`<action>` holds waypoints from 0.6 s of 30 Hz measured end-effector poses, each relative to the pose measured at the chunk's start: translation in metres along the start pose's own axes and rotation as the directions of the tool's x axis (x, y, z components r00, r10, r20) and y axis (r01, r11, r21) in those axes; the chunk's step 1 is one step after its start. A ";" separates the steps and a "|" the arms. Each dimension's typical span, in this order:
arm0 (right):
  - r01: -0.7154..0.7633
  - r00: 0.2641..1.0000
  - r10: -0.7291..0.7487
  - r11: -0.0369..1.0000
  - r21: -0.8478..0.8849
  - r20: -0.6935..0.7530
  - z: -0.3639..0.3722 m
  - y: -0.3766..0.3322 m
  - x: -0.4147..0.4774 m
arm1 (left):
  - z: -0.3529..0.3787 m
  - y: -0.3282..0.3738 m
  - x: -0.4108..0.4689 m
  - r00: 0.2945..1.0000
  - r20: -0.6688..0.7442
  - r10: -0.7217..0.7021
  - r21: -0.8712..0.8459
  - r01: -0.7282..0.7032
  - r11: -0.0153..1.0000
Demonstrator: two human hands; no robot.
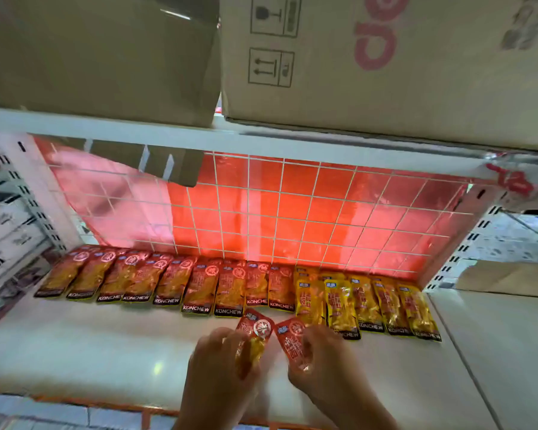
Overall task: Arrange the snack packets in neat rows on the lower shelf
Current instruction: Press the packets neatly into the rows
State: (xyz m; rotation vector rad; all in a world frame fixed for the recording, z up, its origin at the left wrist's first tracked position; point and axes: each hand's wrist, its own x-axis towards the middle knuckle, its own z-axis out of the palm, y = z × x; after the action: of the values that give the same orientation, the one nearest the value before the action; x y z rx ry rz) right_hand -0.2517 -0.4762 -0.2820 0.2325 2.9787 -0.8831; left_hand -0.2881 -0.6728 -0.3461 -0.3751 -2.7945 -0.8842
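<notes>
A: Surroundings?
B: White wire grid panel [292, 212] backs the white lower shelf [90, 342]. Brown cardboard boxes [385, 72] sit on the shelf above. A row of red and yellow foil snack packets [199, 283] lies along the back edge.
A: Hands?
B: Left hand [218, 364] grips one red foil packet [257, 332], right hand [330, 361] a second red foil packet [291, 336], just in front of the row. Fingers hide their lower ends.

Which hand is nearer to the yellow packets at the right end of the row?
Right. The right hand is just in front of the yellow packets; the left hand lies farther left, in front of the red packets.
</notes>
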 end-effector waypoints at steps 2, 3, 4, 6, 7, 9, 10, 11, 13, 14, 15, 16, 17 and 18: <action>-0.033 0.998 0.035 0.999 -0.021 0.055 0.014 -0.001 0.001 | 0.006 -0.008 -0.002 0.999 0.002 -0.051 0.009 0.051 0.999; -0.051 0.996 0.054 0.998 -0.046 0.071 0.020 -0.002 0.001 | 0.007 -0.008 -0.002 0.997 0.014 -0.076 0.014 0.076 0.997; -0.048 0.995 0.055 0.995 -0.089 0.077 0.026 -0.002 0.002 | 0.007 -0.008 -0.001 0.996 0.020 -0.087 0.023 0.086 0.996; -0.029 0.991 0.055 0.979 -0.200 0.123 0.033 -0.002 0.005 | 0.010 -0.006 -0.001 0.994 0.039 -0.098 0.062 0.095 0.993; -0.029 0.987 0.065 0.972 -0.233 0.148 0.034 -0.002 0.006 | 0.011 -0.005 -0.001 0.993 0.053 -0.103 0.091 0.097 0.991; -0.009 0.979 0.064 0.962 -0.271 0.191 0.032 -0.001 0.008 | 0.011 -0.004 -0.003 0.990 0.082 -0.114 0.131 0.103 0.986; 0.013 0.974 0.054 0.956 -0.294 0.219 0.031 0.001 0.009 | 0.011 -0.004 -0.003 0.988 0.093 -0.124 0.138 0.110 0.984; 0.036 0.968 0.046 0.948 -0.316 0.248 0.030 0.003 0.011 | 0.011 -0.003 -0.004 0.987 0.097 -0.128 0.141 0.114 0.983; 0.062 0.958 0.035 0.943 -0.327 0.283 0.028 0.005 0.012 | 0.013 -0.003 -0.004 0.989 0.077 -0.124 0.148 0.111 0.983; 0.069 0.958 0.027 0.945 -0.318 0.287 0.027 0.005 0.013 | 0.012 -0.002 -0.003 0.990 0.065 -0.125 0.132 0.116 0.984; 0.070 0.957 0.022 0.951 -0.302 0.291 0.026 0.007 0.013 | 0.010 0.000 -0.001 0.990 0.038 -0.138 0.105 0.133 0.986; 0.072 0.959 0.011 0.958 -0.278 0.283 0.025 0.008 0.013 | 0.008 0.003 0.002 0.988 0.012 -0.151 0.068 0.150 0.986; 0.061 0.962 0.010 0.967 -0.249 0.274 0.023 0.009 0.012 | 0.004 0.008 0.006 0.987 -0.005 -0.161 0.026 0.161 0.987; 0.045 0.966 0.014 0.975 -0.217 0.258 0.021 0.010 0.012 | -0.001 0.013 0.013 0.988 -0.022 -0.155 -0.008 0.154 0.988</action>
State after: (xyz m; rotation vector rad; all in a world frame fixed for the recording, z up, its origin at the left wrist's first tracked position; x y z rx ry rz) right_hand -0.2628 -0.4771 -0.3057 0.0797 2.8036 -0.5263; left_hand -0.2964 -0.6610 -0.3356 -0.1493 -2.8306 -0.9225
